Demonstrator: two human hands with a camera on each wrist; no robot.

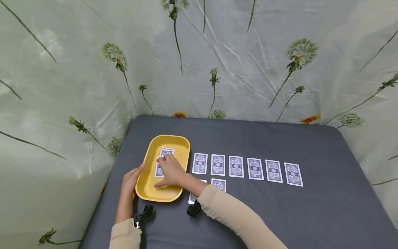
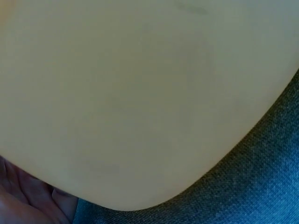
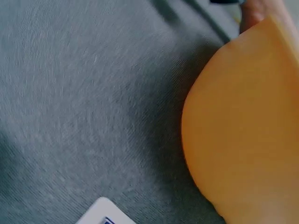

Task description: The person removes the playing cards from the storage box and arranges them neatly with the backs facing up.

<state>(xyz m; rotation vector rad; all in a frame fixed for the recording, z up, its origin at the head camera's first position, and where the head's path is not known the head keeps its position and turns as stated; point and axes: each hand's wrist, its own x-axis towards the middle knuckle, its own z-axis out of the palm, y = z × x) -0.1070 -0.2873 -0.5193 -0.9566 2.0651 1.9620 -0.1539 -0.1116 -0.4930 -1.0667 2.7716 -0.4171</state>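
Right hand (image 1: 171, 171) over a blue-backed card (image 1: 159, 172) in the yellow tray (image 1: 147, 186).
The card lies near the tray's centre, others (image 1: 167, 152) at twelve o'clock. The right hand is part open, thumb well apart from bent fingers; whether it grips the card is unclear. Light fingertips should keep the card from sliding. The left hand (image 1: 130, 179) holds the rim at nine o'clock, a sensible brace. Outside, six cards (image 1: 236, 167) line up at three; two more (image 1: 219, 184), partly hidden, sit at four.

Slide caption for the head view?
Left hand holding a yellow tray, right hand over cards inside it; more cards lie face-down in rows alongside.
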